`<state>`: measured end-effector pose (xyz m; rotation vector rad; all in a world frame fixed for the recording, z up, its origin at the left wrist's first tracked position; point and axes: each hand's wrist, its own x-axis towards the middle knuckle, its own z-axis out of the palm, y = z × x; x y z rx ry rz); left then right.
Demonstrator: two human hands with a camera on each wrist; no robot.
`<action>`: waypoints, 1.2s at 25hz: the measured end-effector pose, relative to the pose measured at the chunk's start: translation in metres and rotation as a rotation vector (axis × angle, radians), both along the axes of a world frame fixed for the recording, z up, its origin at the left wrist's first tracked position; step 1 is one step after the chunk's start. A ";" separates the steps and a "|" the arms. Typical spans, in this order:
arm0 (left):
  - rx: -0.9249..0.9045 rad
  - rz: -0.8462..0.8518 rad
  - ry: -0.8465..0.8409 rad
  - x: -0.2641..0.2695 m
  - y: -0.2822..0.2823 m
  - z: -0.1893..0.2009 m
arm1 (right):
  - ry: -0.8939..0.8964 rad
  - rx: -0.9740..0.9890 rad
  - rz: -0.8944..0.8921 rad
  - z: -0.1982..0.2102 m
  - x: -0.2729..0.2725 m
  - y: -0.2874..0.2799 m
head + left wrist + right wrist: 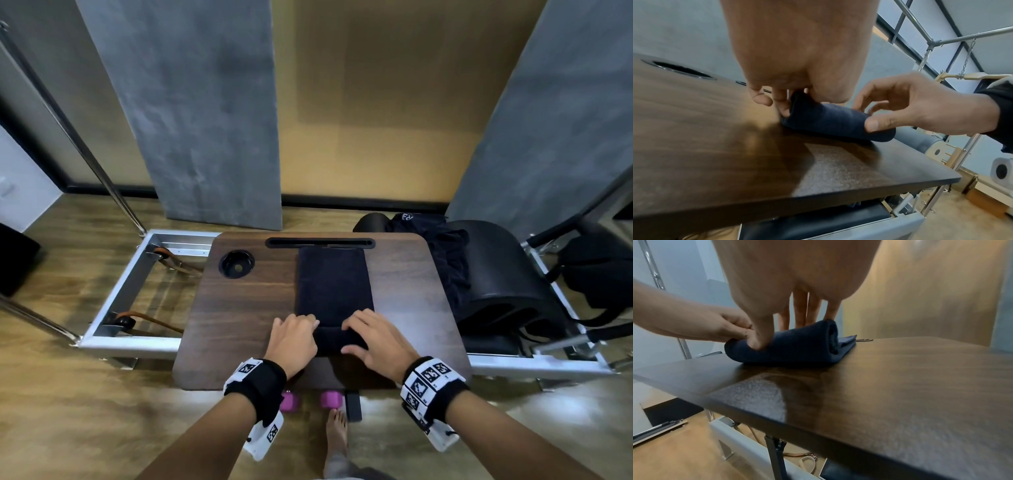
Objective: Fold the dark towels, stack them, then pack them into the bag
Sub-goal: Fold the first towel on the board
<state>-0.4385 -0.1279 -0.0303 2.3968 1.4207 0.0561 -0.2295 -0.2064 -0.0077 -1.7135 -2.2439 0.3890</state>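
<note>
Both hands worked the near end of a dark towel [334, 287] that lay lengthwise down the middle of the wooden worktop [239, 308]. That near end was rolled up into a thick bundle, while the rest of the cloth stretched flat toward the far edge, stopping just short of a long black slot [320, 242] cut into the board. The left hand [293, 339] gripped the left end of the roll, fingers curled over its top and fingertips [784, 110] tucked against the open side. The right hand [375, 339] grasped the right end, thumb [758, 337] pressed into the near face of the roll and the straight fingers [803, 309] standing behind it. Both wrists sat level, just above the near edge of the board, palms facing down.

Bare wood lay open on either side of the towel, with a round black cup recess [236, 263] at the far left corner. More dark cloth [448, 260] was heaped on a black padded barrel [503, 267] just beyond the right edge, and a black bag [596, 270] sat farther right. A metal frame [126, 284] ran along the floor to the left.
</note>
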 end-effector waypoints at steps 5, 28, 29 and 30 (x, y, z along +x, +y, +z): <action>0.114 -0.038 -0.165 -0.012 -0.003 0.003 | 0.091 -0.177 -0.111 0.000 0.001 0.028; 0.128 -0.145 -0.104 -0.017 0.044 0.009 | -0.043 -0.242 -0.205 0.004 0.018 0.090; 0.123 -0.168 -0.082 -0.017 0.048 0.011 | -0.014 -0.263 -0.212 0.006 0.019 0.094; 0.111 -0.177 -0.075 -0.015 0.054 0.014 | 0.023 -0.277 -0.215 0.008 0.021 0.097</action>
